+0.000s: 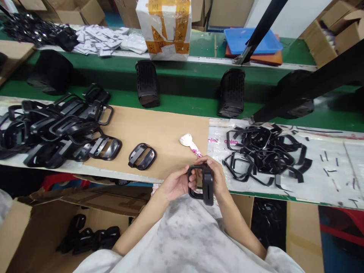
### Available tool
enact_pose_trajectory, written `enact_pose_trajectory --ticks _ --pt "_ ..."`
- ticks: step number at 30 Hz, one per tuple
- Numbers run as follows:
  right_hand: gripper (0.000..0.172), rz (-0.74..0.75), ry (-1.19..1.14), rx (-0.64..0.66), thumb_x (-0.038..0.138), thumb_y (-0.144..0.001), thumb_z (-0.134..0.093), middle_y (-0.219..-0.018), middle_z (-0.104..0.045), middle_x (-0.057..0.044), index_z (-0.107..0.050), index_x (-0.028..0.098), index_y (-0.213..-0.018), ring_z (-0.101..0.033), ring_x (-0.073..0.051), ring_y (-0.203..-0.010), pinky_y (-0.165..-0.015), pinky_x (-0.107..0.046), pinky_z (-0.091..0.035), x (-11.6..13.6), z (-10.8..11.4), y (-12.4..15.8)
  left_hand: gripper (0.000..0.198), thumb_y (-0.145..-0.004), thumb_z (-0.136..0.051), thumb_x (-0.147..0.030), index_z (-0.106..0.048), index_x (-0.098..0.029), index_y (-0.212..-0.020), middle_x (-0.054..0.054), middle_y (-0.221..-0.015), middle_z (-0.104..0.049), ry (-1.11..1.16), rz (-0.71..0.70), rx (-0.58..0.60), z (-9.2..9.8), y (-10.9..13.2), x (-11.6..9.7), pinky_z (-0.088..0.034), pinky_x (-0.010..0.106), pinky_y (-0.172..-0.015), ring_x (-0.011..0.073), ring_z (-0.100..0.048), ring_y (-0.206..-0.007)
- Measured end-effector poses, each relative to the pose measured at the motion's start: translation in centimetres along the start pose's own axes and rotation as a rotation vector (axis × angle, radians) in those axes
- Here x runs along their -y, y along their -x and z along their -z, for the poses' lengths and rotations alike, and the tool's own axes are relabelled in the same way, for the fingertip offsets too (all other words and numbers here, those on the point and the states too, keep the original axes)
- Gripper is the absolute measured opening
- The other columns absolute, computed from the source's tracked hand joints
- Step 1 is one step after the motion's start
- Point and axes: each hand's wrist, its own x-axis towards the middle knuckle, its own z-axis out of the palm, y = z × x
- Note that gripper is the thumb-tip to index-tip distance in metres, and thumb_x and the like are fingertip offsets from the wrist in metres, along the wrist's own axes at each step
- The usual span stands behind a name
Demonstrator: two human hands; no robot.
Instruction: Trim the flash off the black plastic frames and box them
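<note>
Fingers (193, 181) around black frame (207, 186) — far side hidden

Workbench (327, 182): a cardboard sheet (165, 129) at centre bears a lone frame (142, 156). A frame heap (57, 125) lies on the sheet's left part and a trimmed-ring pile (264, 151) lies to its right. Behind, a conveyor belt (187, 100) carries two housings (147, 83). Below left, a carton (17, 235) holds parts. At the near edge, the left hand (176, 184) and right hand (217, 176) enclose the held frame (207, 185).

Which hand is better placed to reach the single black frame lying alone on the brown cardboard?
Probably the left hand: the lone frame lies left of both hands, closer to it. The right hand would have to cross over. Both hold the black part.
</note>
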Motion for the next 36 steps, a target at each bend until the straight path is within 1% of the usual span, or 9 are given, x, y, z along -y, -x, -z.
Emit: enact_pose_trajectory --ticks 10,15,20,24,27,29,32,34,36 --pt "0.045 0.048 0.043 -0.04 0.061 -0.096 -0.058 -0.085 -0.076 -0.007 -0.077 0.022 -0.087 -0.069 -0.025 -0.081 -0.071 -0.034 -0.055 0.4 -0.5 -0.1 0.039 -0.086 -0.084 -0.048 -0.064 -0.014 -0.081 -0.001 -0.066 -0.052 -0.034 0.005 0.041 0.4 -0.2 -0.1 -0.047 0.027 -0.063 0.0139 -0.054 -0.06" --pt "0.042 0.11 0.087 -0.04 0.057 -0.095 -0.06 -0.08 -0.073 -0.005 -0.078 0.021 -0.083 -0.066 -0.022 -0.078 -0.078 -0.034 -0.053 0.7 -0.8 -0.5 0.036 -0.094 -0.076 -0.042 -0.062 -0.015 -0.075 -0.002 -0.062 -0.047 -0.036 -0.062 0.041 0.0 -0.1 0.1 -0.046 0.026 -0.063 0.0125 -0.049 -0.058" --pt "0.041 0.088 0.084 -0.005 0.054 -0.096 -0.058 -0.074 -0.068 -0.003 -0.078 0.021 -0.084 -0.062 -0.019 -0.07 -0.069 -0.031 -0.049 0.5 -0.5 -0.6 0.036 -0.09 -0.08 -0.04 -0.062 -0.014 -0.073 -0.002 -0.06 -0.047 -0.041 -0.108 0.069 -1.1 0.2 0.5 -0.046 0.027 -0.064 0.0111 -0.045 -0.057" --pt "0.043 0.096 0.04 0.049 0.056 -0.097 -0.056 -0.068 -0.062 -0.001 -0.078 0.02 -0.088 -0.056 -0.017 -0.06 -0.06 -0.03 -0.043 0.3 -0.1 -0.4 0.046 -0.082 -0.087 -0.051 -0.062 -0.014 -0.07 0.0 -0.058 -0.053 -0.254 -0.18 0.035 -1.3 0.3 0.6 -0.043 0.027 -0.063 0.0119 -0.05 -0.055" --pt "0.037 0.104 0.06 -0.016 0.05 -0.098 -0.059 -0.069 -0.061 0.0 -0.078 0.021 -0.087 -0.057 -0.016 -0.061 -0.061 -0.029 -0.043 0.5 0.0 -0.4 0.054 -0.081 -0.084 -0.063 -0.062 -0.015 -0.072 0.001 -0.061 -0.055 -0.353 -0.226 -0.009 -1.1 0.1 0.6 -0.043 0.027 -0.064 0.0132 -0.052 -0.059" --pt "0.035 0.104 0.054 -0.067 0.048 -0.098 -0.059 -0.067 -0.061 0.001 -0.076 0.021 -0.083 -0.056 -0.016 -0.06 -0.061 -0.03 -0.043 0.7 0.1 -0.4 0.058 -0.083 -0.077 -0.071 -0.065 -0.015 -0.079 0.003 -0.071 -0.061 -0.483 -0.304 -0.03 -0.8 0.0 0.6 -0.046 0.028 -0.07 0.0162 -0.057 -0.069" --pt "0.037 0.133 0.061 -0.128 0.047 -0.099 -0.055 -0.064 -0.061 0.0 -0.072 0.022 -0.078 -0.055 -0.017 -0.059 -0.062 -0.031 -0.043 1.0 0.5 -0.6 0.057 -0.086 -0.073 -0.071 -0.067 -0.016 -0.097 0.005 -0.092 -0.067 -0.868 -0.427 -0.1 -0.1 0.2 0.8 -0.047 0.029 -0.078 0.0194 -0.06 -0.085" --pt "0.037 0.18 0.112 -0.159 0.046 -0.099 -0.056 -0.067 -0.065 -0.001 -0.072 0.021 -0.077 -0.058 -0.018 -0.064 -0.065 -0.031 -0.045 1.2 0.6 -0.6 0.052 -0.088 -0.072 -0.068 -0.066 -0.016 -0.096 0.003 -0.088 -0.065 -1.153 -0.416 -0.185 0.5 0.4 1.1 -0.042 0.027 -0.071 0.0178 -0.056 -0.079" --pt "0.034 0.228 0.178 -0.14 0.045 -0.099 -0.059 -0.074 -0.069 -0.001 -0.074 0.021 -0.079 -0.061 -0.018 -0.071 -0.07 -0.03 -0.046 1.4 0.6 -0.4 0.049 -0.092 -0.066 -0.065 -0.062 -0.017 -0.084 0.0 -0.075 -0.059 -1.361 -0.366 -0.272 0.8 0.6 1.2 -0.035 0.027 -0.062 0.0158 -0.051 -0.069"
